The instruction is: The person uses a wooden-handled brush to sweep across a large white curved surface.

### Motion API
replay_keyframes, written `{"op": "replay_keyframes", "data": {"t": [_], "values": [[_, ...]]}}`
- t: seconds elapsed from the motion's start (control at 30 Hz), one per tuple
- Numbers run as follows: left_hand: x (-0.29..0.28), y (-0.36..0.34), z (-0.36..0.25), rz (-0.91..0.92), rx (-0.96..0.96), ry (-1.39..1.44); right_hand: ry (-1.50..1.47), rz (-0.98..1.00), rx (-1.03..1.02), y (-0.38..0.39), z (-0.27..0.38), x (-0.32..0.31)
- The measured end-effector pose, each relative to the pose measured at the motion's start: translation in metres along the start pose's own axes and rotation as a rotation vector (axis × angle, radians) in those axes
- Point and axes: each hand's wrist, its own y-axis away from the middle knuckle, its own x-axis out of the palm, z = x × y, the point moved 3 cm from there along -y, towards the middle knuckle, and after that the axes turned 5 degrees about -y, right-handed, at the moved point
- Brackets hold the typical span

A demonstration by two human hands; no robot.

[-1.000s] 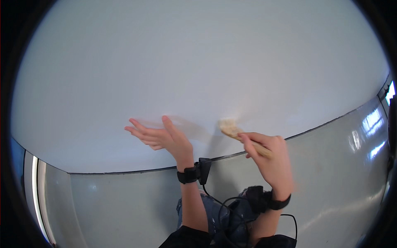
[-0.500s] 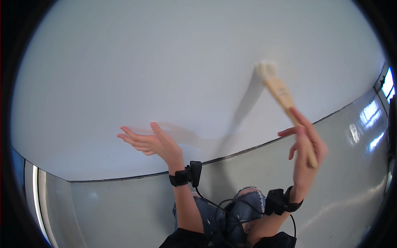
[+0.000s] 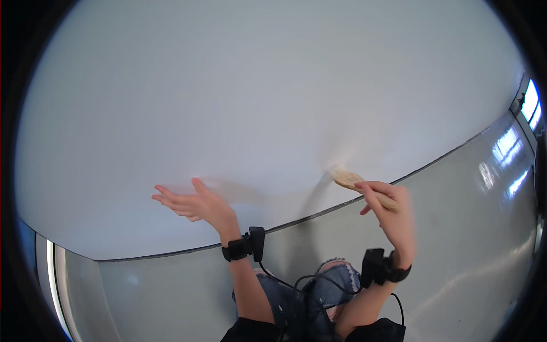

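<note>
Pinched in my right hand (image 3: 390,211) is a paintbrush (image 3: 348,178) with a pale wooden handle and light bristles. Its bristle end points up and left, against or very close to the white wall (image 3: 228,85), low down near the dark seam. Whether wet paint is on the bristles cannot be made out. My left hand (image 3: 196,204) is off to the left with its fingers stretched out and nothing in it. It is close to the wall, where a faint shadow falls beside it; contact cannot be told.
A dark seam (image 3: 319,214) separates the wall from the glossy grey floor (image 3: 171,296). Black bands with small devices circle both wrists, and a black cable (image 3: 285,283) runs between them over my jeans (image 3: 327,285). A bright window (image 3: 531,105) shows at far right.
My right hand has come down and left; the brush has dropped from higher on the wall to near the seam and lies flatter. The left hand has shifted slightly left.
</note>
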Motion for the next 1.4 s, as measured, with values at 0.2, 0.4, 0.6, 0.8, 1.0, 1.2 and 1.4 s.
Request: {"op": "replay_keyframes", "data": {"t": [0.2,0.4,0.6,0.8,1.0,1.2,1.4], "values": [[0.001,0.000,0.000,-0.024,0.023,-0.006,-0.344,-0.306,-0.321,0.018,0.025,-0.039],[0.001,0.002,-0.002,-0.021,0.054,-0.005,-0.322,-0.406,-0.392,-0.011,0.013,-0.028],[0.002,0.003,0.000,-0.009,0.047,-0.001,-0.286,-0.224,-0.099,-0.007,-0.011,-0.035],[0.003,-0.003,0.007,-0.036,0.071,-0.015,-0.251,-0.039,0.044,-0.024,-0.061,-0.025],[0.003,-0.003,0.009,-0.050,0.082,-0.008,-0.224,-0.250,-0.078,0.008,-0.024,-0.058],[0.001,0.000,0.003,-0.055,0.079,-0.006,-0.492,-0.532,-0.458,-0.004,0.010,-0.048],[0.003,0.000,0.005,-0.069,0.093,-0.024,-0.318,-0.459,-0.321,-0.016,-0.021,-0.051]]}}
